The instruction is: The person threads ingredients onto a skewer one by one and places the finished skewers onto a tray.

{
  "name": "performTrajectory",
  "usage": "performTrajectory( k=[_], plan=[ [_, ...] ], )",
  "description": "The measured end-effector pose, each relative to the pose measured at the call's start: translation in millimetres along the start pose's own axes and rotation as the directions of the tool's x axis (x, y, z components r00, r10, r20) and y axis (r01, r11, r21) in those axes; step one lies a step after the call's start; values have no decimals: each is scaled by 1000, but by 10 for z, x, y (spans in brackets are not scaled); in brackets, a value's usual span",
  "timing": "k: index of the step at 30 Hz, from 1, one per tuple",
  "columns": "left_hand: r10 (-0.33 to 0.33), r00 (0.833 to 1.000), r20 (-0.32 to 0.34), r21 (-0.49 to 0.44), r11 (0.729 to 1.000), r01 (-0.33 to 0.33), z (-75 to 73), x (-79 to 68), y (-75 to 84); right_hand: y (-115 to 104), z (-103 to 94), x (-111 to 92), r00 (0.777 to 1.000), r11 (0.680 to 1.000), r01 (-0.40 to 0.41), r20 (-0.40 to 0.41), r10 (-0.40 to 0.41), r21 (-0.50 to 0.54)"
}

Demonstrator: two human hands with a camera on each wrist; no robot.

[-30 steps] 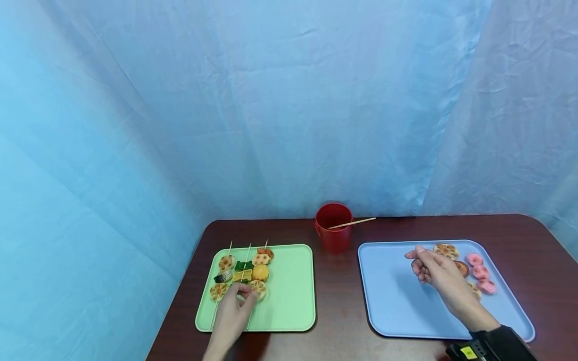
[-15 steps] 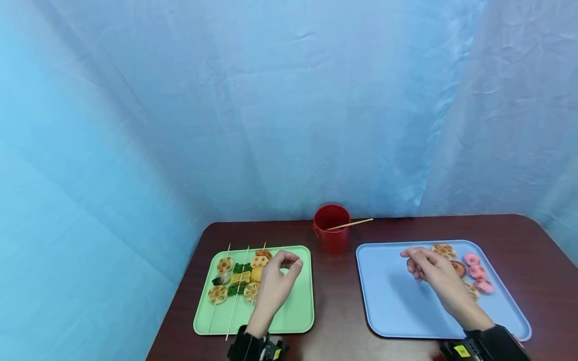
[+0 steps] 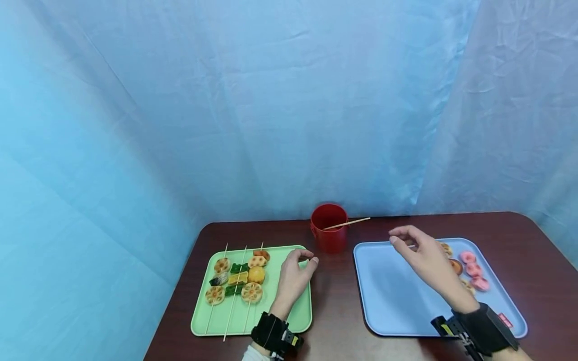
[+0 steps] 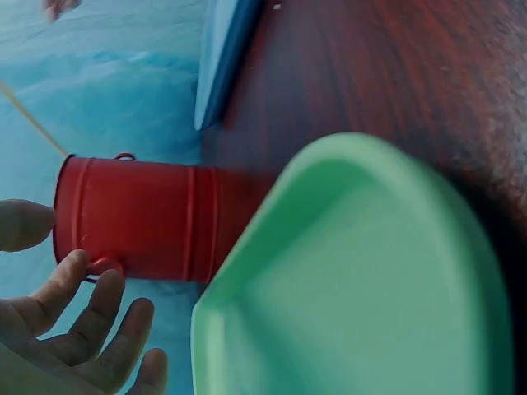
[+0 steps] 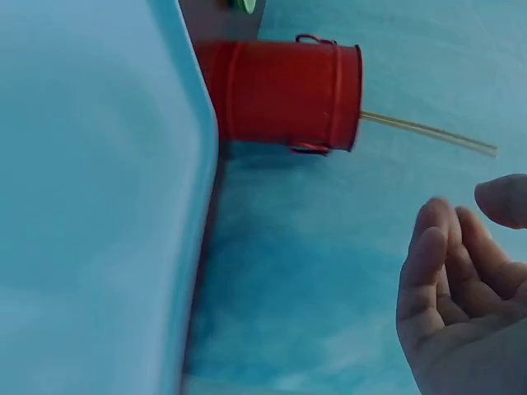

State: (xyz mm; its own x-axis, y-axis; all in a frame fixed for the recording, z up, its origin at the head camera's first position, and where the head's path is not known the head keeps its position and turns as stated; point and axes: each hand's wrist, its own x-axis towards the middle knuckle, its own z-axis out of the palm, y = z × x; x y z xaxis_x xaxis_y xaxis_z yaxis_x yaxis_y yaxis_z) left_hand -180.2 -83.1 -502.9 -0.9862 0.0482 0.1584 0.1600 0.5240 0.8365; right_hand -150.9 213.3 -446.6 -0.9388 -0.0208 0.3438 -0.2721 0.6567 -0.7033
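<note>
My left hand (image 3: 294, 281) hovers over the right part of the green tray (image 3: 289, 321), thumb and fingers apart, holding nothing. Three skewers lie side by side on that tray: one with two round lotus-root slices (image 3: 214, 295) around a dark grey piece, one with green and yellow pieces (image 3: 238, 278), and one with a yellow ball (image 3: 256, 275) among other pieces. Above the blue tray (image 3: 384, 316) is my right hand (image 3: 426, 263), its fingers loosely bent and nothing between them. Behind and between both trays stands a red bucket (image 3: 331, 240) with a bamboo stick (image 3: 358, 221) leaning out to the right.
At the right of the blue tray lie pink pieces (image 3: 474, 271), a brown round piece (image 3: 456, 266) and lotus slices partly hidden by my right hand. The dark wooden table (image 3: 336, 301) ends at a blue cloth (image 3: 289, 125) behind.
My left hand has left the skewers and moved right across the green tray. My right hand has shifted slightly left and up, with its thumb now apart from the fingers.
</note>
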Motion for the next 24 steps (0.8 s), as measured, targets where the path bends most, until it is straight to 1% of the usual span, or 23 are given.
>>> performTrajectory(
  k=[2,4,8,12,15,18,21,24],
  plan=[
    [8,1000,14,28,1000,-9,39,6,1,-76,13,70,996,995,72,-49,-75,-63],
    [20,999,28,48,999,-22,70,6,8,-155,42,138,986,983,138,-82,-148,-118],
    [3,999,52,69,998,-7,108,2,12,-296,113,262,951,940,262,-109,-290,-216],
    [-11,998,57,77,997,6,133,-11,-4,-380,184,369,914,889,338,-119,-388,-308],
    [-17,998,61,74,997,13,145,-29,-9,-399,229,425,892,861,373,-121,-435,-346],
    [-25,998,66,71,997,20,149,-44,-8,-401,255,454,874,843,402,-126,-470,-358],
    [-24,997,69,63,998,20,148,-51,-7,-403,263,468,864,838,417,-134,-486,-351],
    [-23,997,70,57,998,19,140,-53,-5,-426,254,472,862,845,418,-149,-485,-335]
  ],
)
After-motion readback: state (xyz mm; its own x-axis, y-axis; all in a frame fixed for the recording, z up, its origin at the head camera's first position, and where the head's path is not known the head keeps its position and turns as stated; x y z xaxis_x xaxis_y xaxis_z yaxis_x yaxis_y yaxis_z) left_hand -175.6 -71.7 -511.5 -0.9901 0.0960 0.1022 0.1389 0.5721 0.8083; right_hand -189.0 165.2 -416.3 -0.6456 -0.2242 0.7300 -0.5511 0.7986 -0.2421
